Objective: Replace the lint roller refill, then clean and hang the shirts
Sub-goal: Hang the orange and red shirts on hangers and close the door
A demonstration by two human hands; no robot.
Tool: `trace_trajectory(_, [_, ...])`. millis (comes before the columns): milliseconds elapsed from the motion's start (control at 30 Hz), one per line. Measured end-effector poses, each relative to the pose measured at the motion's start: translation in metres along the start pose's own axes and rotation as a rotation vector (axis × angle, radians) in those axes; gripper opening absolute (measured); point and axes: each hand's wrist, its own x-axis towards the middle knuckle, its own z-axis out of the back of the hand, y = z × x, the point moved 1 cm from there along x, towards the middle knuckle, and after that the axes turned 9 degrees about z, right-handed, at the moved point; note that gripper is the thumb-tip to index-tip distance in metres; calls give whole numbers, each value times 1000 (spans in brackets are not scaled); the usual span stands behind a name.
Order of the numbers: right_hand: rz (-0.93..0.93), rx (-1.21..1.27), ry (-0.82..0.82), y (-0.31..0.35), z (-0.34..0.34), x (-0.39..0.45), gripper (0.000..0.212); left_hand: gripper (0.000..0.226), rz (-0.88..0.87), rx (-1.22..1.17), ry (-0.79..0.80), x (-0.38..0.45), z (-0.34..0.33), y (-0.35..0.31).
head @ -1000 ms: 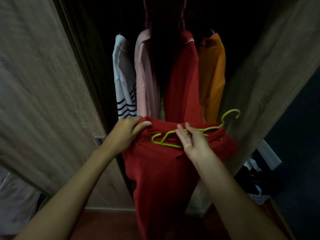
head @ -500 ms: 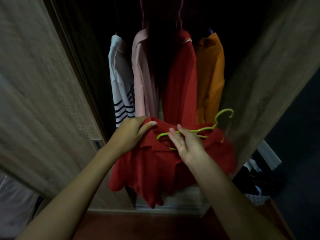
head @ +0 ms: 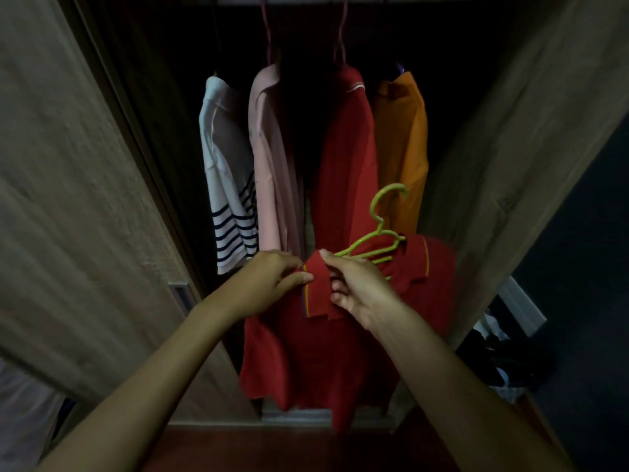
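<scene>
Looks like the hanging step: left hand (head: 269,284) and right hand (head: 357,287) both pinch the red shirt (head: 320,352) collar at 6 o'clock, green hanger (head: 381,229) half in, so next seat it and hook it at 12.

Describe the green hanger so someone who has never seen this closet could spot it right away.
Start at the open wardrobe, where four shirts hang in a row, and drop to the red shirt that two hands hold up in front of them. The green hanger is tucked into its collar, hook tilted up toward the orange shirt. It is the only bright lime-green hanger, and it is not on the rail.
</scene>
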Motion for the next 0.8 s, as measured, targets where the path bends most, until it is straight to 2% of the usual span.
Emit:
trace_trajectory(167, [75,-46,34,23,20,6,21,21,2,-16,43,6,1,-14])
trace_trajectory(267, [126,-98,7,38,35,8,18,32,16,-109,129,6,-9,-20])
trace_trajectory(333, [166,-171,-15,41,41,9,22,41,6,-192,78,7,-22,-28])
trace_trajectory(467, [348,-290,-214,34,53,1,28,60,112,-251,-65,11,-53,-47])
trace_trajectory(533, [393,-239,-314,17,56,-7,21,51,147,-205,-83,11,-74,-62])
trace_trajectory(567, [403,-245,-349,8,56,-10,25,43,156,-195,-73,10,-82,-72])
trace_trajectory(600, [405,-285,-382,1,57,-9,33,40,136,-203,-45,10,-90,-80])
trace_trajectory(667, [384,-397,-422,0,64,-10,46,50,7,-253,71,9,-97,-91])
trace_trajectory(700, [367,-448,-431,3,70,-11,48,55,-59,-286,145,9,-97,-94])
trace_trajectory(767, [366,-554,-432,13,86,-18,43,49,-114,-383,268,12,-89,-96])
trace_trajectory(800, [382,-617,-440,18,95,-23,41,45,-125,-410,268,16,-83,-95])
